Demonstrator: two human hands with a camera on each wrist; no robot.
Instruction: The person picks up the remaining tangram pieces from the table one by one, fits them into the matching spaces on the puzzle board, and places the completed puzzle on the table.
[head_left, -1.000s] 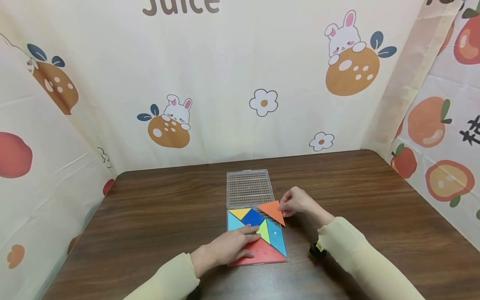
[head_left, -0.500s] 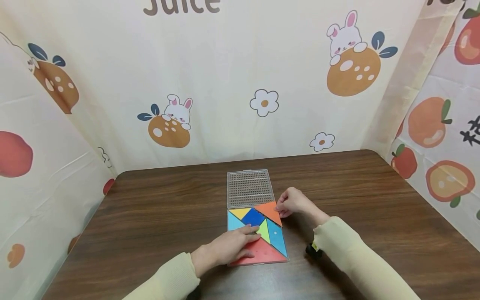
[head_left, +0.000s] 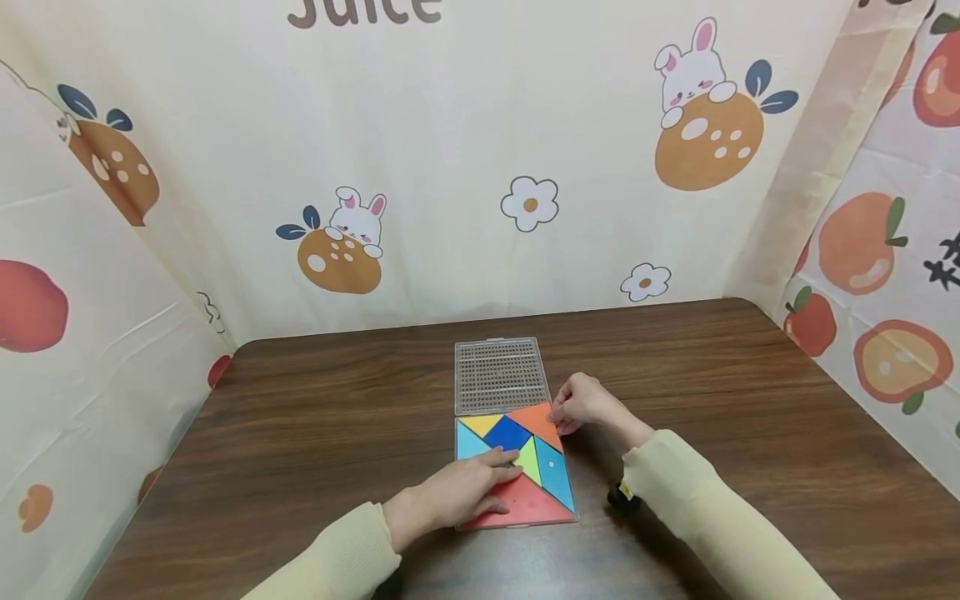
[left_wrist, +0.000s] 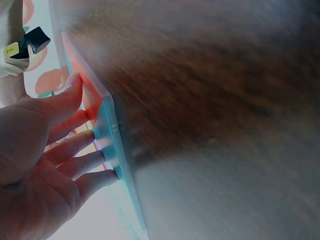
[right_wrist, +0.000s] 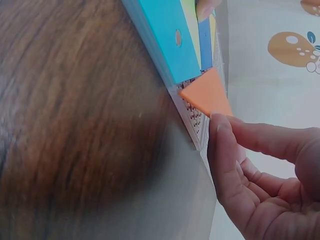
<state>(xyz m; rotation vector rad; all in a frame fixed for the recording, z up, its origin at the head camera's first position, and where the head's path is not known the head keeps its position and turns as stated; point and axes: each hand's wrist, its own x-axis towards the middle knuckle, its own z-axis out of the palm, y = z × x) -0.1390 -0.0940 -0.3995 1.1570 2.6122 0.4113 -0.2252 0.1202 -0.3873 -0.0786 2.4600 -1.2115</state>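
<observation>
My right hand (head_left: 588, 404) pinches an orange triangular tangram piece (head_left: 538, 421) between thumb and forefinger. In the right wrist view the orange piece (right_wrist: 207, 92) is tilted and raised over the bare grid corner of the shallow tangram case. My left hand (head_left: 459, 490) rests with spread fingers on the pieces inside the case. Those are a red triangle (head_left: 528, 505), a light blue triangle (head_left: 468, 442), a light blue parallelogram (head_left: 555, 473), a dark blue square (head_left: 507, 433), a yellow triangle (head_left: 478, 424) and a yellow-green triangle (head_left: 528, 462). The left hand hides parts of some.
A clear gridded lid (head_left: 500, 377) lies flat against the far side of the case. Both are on a dark wooden table (head_left: 337, 417). Printed curtains (head_left: 450, 183) hang behind the table and at its sides.
The orange triangle has moved left with my right hand, from partly past the case's edge to over its far right corner. The left hand has stayed in place.
</observation>
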